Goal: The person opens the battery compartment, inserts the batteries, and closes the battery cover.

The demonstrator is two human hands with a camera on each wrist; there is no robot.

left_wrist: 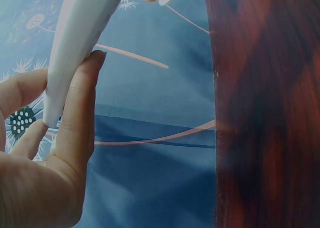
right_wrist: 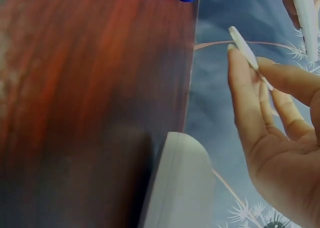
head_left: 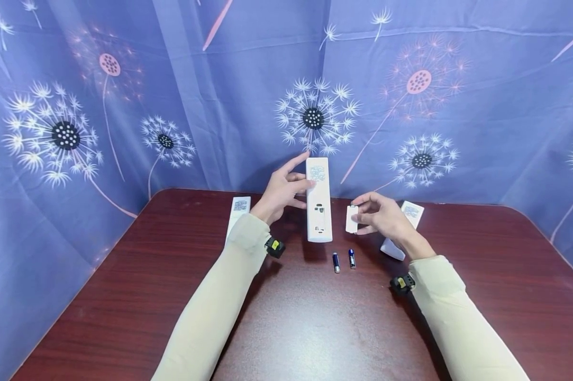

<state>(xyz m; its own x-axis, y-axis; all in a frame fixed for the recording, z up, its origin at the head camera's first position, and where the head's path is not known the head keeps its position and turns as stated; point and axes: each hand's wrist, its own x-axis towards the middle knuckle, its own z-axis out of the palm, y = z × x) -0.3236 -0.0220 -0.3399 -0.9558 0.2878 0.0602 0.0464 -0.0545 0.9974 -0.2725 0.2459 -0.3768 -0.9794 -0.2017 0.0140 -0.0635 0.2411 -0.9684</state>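
Observation:
My left hand (head_left: 282,191) holds a white remote (head_left: 318,200) upright above the table, back side facing me, with its battery bay uncovered and empty. In the left wrist view the thumb (left_wrist: 80,112) presses the remote's edge (left_wrist: 75,42). My right hand (head_left: 379,216) pinches the small white battery cover (head_left: 351,219) just right of the remote; in the right wrist view the cover (right_wrist: 247,57) shows edge-on between the fingertips. Two blue batteries (head_left: 336,262) (head_left: 351,258) lie side by side on the table below the remote.
A dark wooden table (head_left: 296,317) stands before a blue dandelion-print curtain (head_left: 124,106). A second white remote (head_left: 237,216) lies at the back left behind my left arm. Another white remote (head_left: 407,225) lies behind my right hand, also seen as a white body (right_wrist: 180,183).

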